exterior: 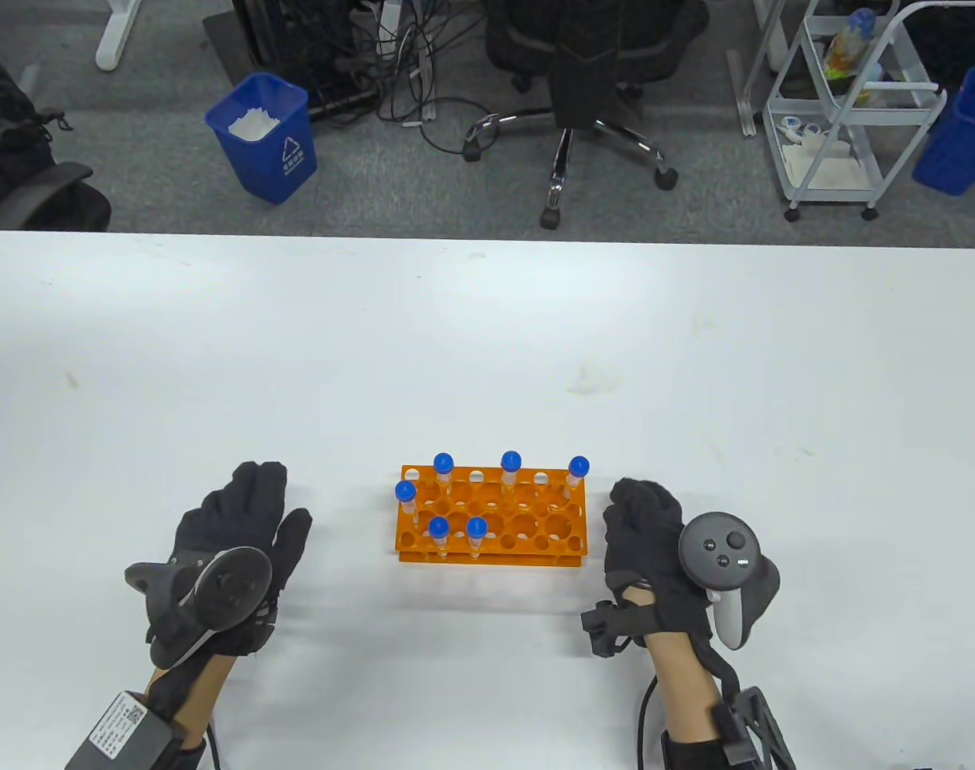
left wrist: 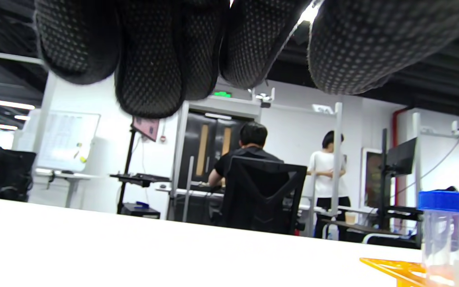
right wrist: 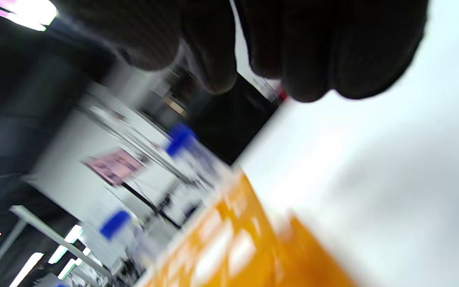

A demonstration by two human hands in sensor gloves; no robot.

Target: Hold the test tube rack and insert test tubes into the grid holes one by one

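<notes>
Tubes (exterior: 477, 529) all sit in the rack (exterior: 527, 529); my left hand (exterior: 230, 545) lies open and empty, my right hand (exterior: 643, 533) loosely curled and empty, so nothing seems left.

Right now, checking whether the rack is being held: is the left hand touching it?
Apart. The table view shows bare table between the left hand and the rack.

- Your rack (exterior: 491, 517) sits on the table (exterior: 487, 345), near its front edge, between your hands.
- Six tubes (exterior: 477, 536) stand in it: three along the back row, one at the left end, two in front.
- Your left hand (exterior: 230, 553) lies well left of it; your right hand (exterior: 643, 537) lies just beside its right end.
</notes>
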